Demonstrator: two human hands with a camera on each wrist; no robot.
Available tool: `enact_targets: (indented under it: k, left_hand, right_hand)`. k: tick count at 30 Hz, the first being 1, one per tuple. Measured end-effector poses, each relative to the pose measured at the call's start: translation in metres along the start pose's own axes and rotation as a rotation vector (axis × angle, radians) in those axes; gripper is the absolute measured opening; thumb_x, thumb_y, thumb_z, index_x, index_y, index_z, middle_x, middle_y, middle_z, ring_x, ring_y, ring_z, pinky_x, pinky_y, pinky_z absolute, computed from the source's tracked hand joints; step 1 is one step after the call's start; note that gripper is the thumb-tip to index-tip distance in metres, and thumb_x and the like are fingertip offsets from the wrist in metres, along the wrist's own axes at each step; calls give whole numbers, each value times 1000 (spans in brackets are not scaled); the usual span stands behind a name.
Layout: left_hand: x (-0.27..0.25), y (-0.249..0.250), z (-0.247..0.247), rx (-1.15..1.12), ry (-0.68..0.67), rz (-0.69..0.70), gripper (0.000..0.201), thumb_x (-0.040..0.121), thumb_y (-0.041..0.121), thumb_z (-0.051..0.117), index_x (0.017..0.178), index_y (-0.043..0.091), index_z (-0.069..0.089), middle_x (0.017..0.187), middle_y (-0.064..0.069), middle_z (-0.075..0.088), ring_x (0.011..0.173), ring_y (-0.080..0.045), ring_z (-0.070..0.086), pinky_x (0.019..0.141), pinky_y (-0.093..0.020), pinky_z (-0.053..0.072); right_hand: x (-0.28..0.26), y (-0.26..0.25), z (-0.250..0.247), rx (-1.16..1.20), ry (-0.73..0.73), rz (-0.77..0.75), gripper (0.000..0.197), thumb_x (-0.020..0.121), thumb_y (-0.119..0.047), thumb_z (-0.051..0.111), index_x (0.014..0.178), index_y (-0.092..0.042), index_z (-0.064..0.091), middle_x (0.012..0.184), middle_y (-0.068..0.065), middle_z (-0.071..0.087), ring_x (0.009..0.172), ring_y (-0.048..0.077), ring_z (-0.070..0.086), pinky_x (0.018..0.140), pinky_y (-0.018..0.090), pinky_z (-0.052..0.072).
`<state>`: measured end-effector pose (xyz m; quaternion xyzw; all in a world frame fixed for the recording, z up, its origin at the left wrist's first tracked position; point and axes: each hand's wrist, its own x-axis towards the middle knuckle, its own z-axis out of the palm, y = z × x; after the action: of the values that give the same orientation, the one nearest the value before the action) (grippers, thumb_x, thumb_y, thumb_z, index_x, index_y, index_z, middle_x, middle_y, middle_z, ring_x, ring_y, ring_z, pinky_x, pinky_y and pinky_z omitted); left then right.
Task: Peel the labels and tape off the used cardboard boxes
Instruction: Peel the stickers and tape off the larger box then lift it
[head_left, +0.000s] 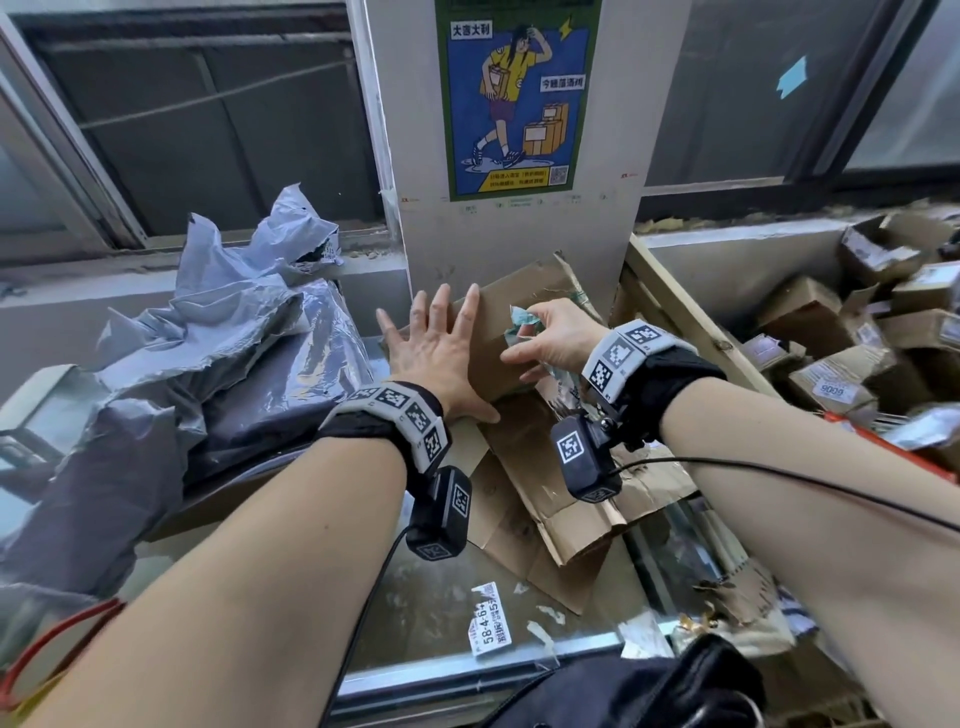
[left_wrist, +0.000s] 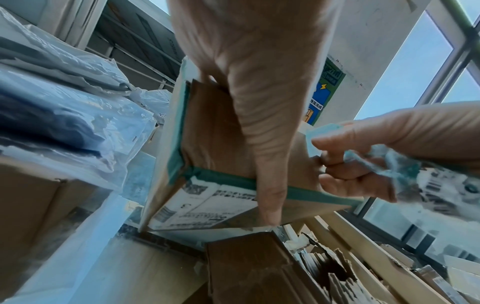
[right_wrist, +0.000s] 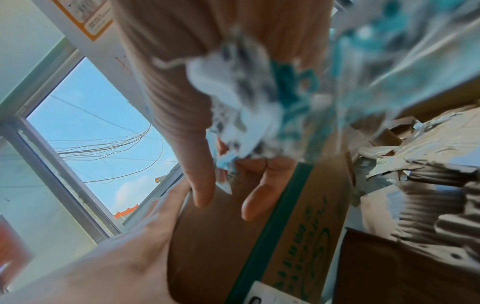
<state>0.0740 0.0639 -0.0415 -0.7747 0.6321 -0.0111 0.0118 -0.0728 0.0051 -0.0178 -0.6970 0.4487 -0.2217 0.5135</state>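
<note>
A small brown cardboard box (head_left: 488, 358) stands on flattened cardboard in front of the pillar. My left hand (head_left: 431, 338) lies flat on its top and left side, fingers spread straight, thumb down the near face (left_wrist: 262, 123). Green tape (left_wrist: 223, 178) runs along the box's edges, and a white shipping label (left_wrist: 202, 201) shows on its lower face. My right hand (head_left: 524, 338) pinches a loose end of the green tape (left_wrist: 319, 133) at the box's right side. Its palm holds a crumpled wad of peeled tape and label (right_wrist: 246, 92).
Crumpled grey plastic mailer bags (head_left: 208, 338) are heaped at the left. Torn flattened cardboard (head_left: 545, 509) lies under the box on the glass counter (head_left: 426, 597), with a peeled label (head_left: 491, 618) near the front edge. A bin of small boxes (head_left: 831, 332) stands at the right behind a wooden frame (head_left: 691, 322).
</note>
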Motion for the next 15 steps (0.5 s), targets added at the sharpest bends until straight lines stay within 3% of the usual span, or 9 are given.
enact_targets:
  k: [3,8,12,15]
  left_hand:
    - [0,-7,-2,1,25,11,147,48,70,79,145,36,-26,159,-4,-12,147,-29,-14,111,-67,-5]
    - [-2,-16,-6,-7,105,15,144,48,59,82,143,41,-25,153,-4,3,144,-31,2,113,-65,1]
    - [-5,-25,-5,-23,124,30,143,48,55,83,142,45,-24,146,-4,11,140,-30,11,114,-63,2]
    - [-7,-29,-4,-3,132,33,144,48,56,83,141,46,-26,146,-5,13,140,-30,12,114,-63,3]
  right_hand:
    - [-4,-2,1,65,-8,-21,20,78,3,71,83,-4,52,84,14,54,79,22,63,59,31,60]
    - [-7,-7,1,192,-63,-34,21,80,9,66,78,-4,49,89,18,52,84,30,60,57,34,60]
    - [-11,-9,-5,260,-165,-15,23,81,9,65,75,-6,49,71,8,47,64,16,54,60,37,60]
    - [-15,-12,-5,242,-210,-10,22,81,7,65,76,-7,49,69,6,46,60,15,50,57,33,59]
